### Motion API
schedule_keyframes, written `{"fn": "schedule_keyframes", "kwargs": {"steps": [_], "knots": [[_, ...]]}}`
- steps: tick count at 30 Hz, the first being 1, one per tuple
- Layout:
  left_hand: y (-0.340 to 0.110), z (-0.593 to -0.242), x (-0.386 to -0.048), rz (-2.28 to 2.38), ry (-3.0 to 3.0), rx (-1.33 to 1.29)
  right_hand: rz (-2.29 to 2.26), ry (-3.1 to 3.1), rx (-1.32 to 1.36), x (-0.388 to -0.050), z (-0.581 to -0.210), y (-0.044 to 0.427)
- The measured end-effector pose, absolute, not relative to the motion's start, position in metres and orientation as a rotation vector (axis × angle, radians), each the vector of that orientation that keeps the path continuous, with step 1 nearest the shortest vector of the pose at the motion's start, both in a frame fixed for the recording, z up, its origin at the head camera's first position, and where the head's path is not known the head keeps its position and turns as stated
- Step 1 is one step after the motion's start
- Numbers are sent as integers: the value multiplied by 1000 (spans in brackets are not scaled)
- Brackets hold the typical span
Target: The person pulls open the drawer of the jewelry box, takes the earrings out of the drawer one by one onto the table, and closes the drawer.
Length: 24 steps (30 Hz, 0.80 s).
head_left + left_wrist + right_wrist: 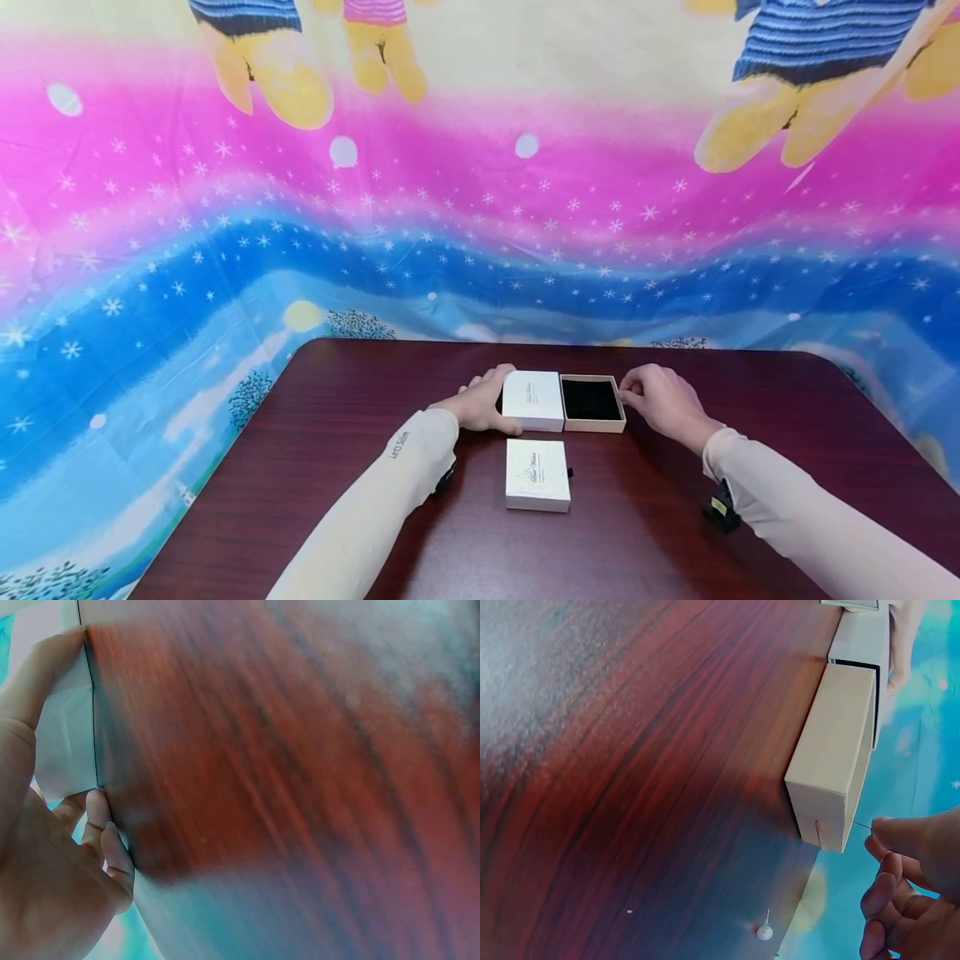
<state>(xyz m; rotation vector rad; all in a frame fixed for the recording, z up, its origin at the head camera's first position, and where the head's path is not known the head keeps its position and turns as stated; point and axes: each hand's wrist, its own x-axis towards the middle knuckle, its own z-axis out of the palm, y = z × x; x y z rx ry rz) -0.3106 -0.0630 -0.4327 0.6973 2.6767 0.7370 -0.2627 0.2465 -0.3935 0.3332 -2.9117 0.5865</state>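
Note:
In the head view my left hand grips a white gift box sleeve with printed lettering, thumb on the near side and fingers at the far side. A tan drawer with a black insert is pulled out of the sleeve's right side. Just right of the drawer, my right hand pinches a thin pin-like piece between thumb and finger, close to the drawer's rim; the rest of it is hidden. A small pearl stud lies on the table in the right wrist view.
A second white box, closed, with a black tab, lies nearer on the dark wood table. Behind the table hangs a colourful printed cloth. A tiny white speck shows on the wood.

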Motion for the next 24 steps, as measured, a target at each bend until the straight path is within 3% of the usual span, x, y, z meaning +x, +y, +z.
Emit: {"fn": "schedule_keyframes", "kwargs": {"steps": [24], "knots": [[-61,-448,-321,728,2693,683,597,-2872,353,-260,-389,260]]}}
